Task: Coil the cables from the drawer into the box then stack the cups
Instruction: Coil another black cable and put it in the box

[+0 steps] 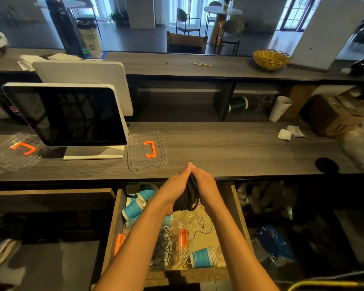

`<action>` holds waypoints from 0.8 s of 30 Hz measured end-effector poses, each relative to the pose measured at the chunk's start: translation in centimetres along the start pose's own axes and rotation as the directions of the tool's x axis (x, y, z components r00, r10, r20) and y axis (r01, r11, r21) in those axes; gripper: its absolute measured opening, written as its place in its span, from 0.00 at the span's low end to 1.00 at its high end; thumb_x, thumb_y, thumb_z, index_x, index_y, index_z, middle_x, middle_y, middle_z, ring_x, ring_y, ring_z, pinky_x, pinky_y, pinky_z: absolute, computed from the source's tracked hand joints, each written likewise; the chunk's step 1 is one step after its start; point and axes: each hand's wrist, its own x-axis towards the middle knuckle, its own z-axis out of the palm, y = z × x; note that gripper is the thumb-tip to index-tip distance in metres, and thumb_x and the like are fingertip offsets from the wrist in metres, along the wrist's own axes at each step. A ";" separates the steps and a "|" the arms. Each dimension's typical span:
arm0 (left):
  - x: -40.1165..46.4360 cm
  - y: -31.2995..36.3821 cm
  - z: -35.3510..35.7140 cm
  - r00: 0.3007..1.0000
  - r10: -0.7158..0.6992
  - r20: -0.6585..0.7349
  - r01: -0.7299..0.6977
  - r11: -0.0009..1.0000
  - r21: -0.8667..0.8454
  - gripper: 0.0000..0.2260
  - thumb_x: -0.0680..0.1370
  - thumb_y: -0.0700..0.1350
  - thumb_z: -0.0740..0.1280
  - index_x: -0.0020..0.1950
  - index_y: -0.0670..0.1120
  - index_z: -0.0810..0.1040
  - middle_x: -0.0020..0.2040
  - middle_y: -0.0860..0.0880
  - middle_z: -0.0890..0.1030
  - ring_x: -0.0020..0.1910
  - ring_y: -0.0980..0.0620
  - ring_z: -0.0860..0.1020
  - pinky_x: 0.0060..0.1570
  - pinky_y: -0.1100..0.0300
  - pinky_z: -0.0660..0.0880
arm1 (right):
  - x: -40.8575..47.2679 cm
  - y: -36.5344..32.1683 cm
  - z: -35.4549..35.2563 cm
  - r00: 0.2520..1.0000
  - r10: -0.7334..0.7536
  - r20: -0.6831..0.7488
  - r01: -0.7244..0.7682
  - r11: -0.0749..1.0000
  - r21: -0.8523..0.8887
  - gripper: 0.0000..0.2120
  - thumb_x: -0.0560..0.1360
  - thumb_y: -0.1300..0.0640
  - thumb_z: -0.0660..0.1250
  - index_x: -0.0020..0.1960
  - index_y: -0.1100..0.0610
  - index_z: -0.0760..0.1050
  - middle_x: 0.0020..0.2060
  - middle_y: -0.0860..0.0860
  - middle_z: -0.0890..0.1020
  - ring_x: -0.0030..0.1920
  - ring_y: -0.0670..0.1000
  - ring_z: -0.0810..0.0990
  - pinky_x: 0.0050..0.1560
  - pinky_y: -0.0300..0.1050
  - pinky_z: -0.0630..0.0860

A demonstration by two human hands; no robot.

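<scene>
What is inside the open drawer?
The drawer holds blue paper cups, a clear box of coiled cables and loose white cable. Both hands and the black cable bundle hide its middle.

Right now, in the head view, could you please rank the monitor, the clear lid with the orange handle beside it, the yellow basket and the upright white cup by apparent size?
1. Monitor, clearly largest.
2. Clear lid.
3. Yellow basket; it sits farther back, so its rank against the lid is unsure.
4. White cup, smallest.

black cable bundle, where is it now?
Head view, centre: the black cable bundle is held between left hand and right hand, above the open drawer.
</scene>
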 end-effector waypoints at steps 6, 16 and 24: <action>0.3 -0.4 0.6 0.997 -0.032 -0.076 0.027 0.998 -0.065 0.35 0.78 0.71 0.51 0.69 0.45 0.74 0.60 0.38 0.80 0.60 0.42 0.80 0.63 0.46 0.76 | -0.2 0.4 1.2 0.989 -0.073 -0.125 0.053 0.986 -0.158 0.20 0.79 0.46 0.64 0.43 0.62 0.81 0.38 0.60 0.83 0.43 0.60 0.81 0.46 0.59 0.77; 0.0 -0.5 1.3 0.990 -0.083 -0.110 0.065 0.985 -0.160 0.38 0.78 0.71 0.50 0.57 0.37 0.78 0.47 0.39 0.82 0.52 0.44 0.82 0.47 0.53 0.78 | -0.4 0.1 1.6 0.985 -0.094 -0.142 0.059 0.971 -0.232 0.16 0.74 0.45 0.68 0.39 0.58 0.81 0.34 0.53 0.82 0.40 0.55 0.82 0.45 0.60 0.79; 0.0 -0.8 1.8 0.941 0.237 -0.240 -0.226 0.971 0.072 0.26 0.83 0.63 0.52 0.50 0.46 0.81 0.46 0.46 0.84 0.48 0.49 0.83 0.51 0.51 0.79 | -0.2 1.1 0.6 0.855 -0.047 -0.516 0.087 0.995 0.054 0.11 0.76 0.58 0.69 0.36 0.57 0.80 0.31 0.52 0.80 0.35 0.51 0.78 0.41 0.54 0.76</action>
